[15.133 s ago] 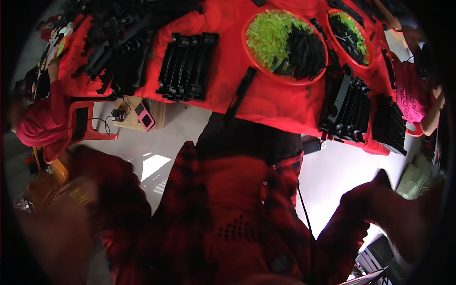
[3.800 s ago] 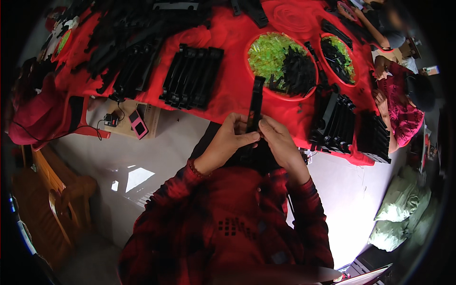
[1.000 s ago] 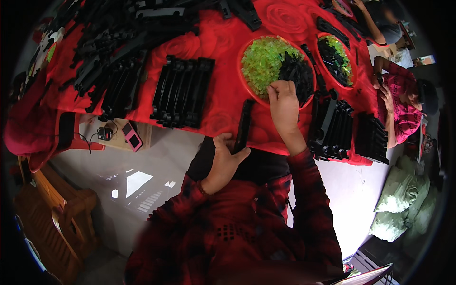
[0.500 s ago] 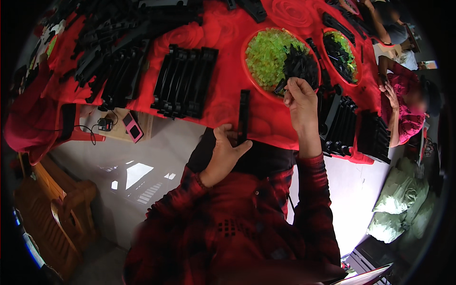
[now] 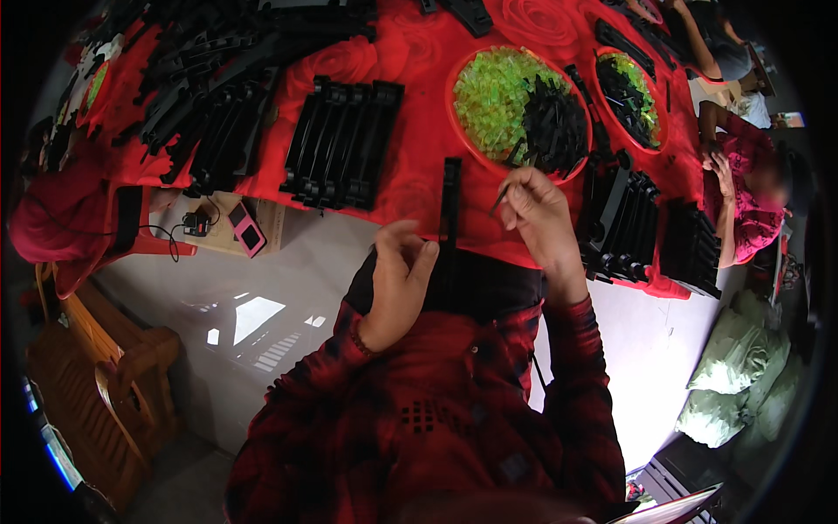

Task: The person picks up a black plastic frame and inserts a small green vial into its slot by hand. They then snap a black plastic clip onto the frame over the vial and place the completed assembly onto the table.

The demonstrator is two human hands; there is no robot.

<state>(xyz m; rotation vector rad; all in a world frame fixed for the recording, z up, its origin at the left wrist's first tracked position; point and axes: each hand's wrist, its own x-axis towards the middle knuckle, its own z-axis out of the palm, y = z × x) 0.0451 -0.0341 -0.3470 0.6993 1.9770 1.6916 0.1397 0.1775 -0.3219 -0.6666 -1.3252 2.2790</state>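
A slim black strip (image 5: 450,205) stands near the centre of the frame, its upper part over the red tablecloth (image 5: 417,179) and its lower end against dark trousers. The left hand (image 5: 400,284), just left of it, is loosely open — thumb and fingers apart, nothing seen in its hold. The right hand (image 5: 543,218), right of the strip, pinches a small black piece (image 5: 498,203) between thumb and fingertips, the other fingers curled.

As for markings, a block of dark squares (image 5: 420,417) is printed on the person's red shirt front, low in the centre; a magenta top (image 5: 758,234) at the right edge bears a dark print too small to read.

Just above the right hand, an orange bowl (image 5: 449,98) holds clear yellow-green pieces (image 5: 491,96) and dark slivers (image 5: 557,129). A second bowl (image 5: 667,122) with a like mix sits at upper right. Black strips stand in a row (image 5: 343,144) left of centre, others in a rack-like group (image 5: 624,225) at right, and a tangled heap (image 5: 214,61) crowds the upper left — all crowding the cloth around the hands. Below the table edge, left, lies a pink device (image 5: 247,229).
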